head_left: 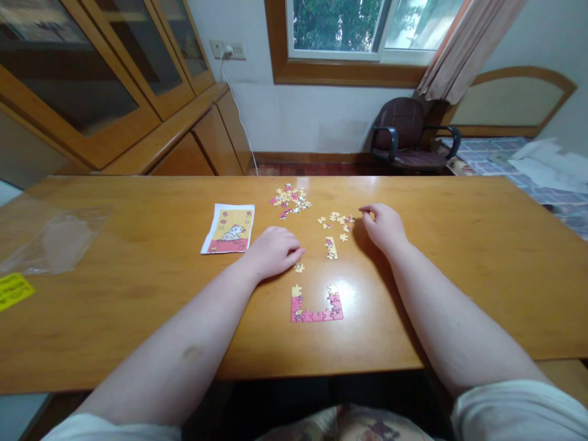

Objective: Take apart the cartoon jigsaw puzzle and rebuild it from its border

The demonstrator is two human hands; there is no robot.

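My left hand [274, 252] rests on the table with its fingers curled together, just above a small yellow jigsaw piece [299, 267]; whatever is in its fingers is hidden. To the right, my right hand [382, 225] has thumb and forefinger drawn together beside a loose cluster of jigsaw pieces [337, 218]; I cannot make out anything between them. A joined yellow strip of jigsaw [331, 247] lies between my hands. Nearer me is a U-shaped, partly joined jigsaw border [316, 316], pink below with yellow upper ends.
A heap of pieces [291, 201] lies at the table's far side. Left of my left hand is a picture sheet [229, 229] showing a white duck. A clear plastic bag [59, 239] and a yellow label [15, 291] lie far left. An office chair [404, 135] stands beyond.
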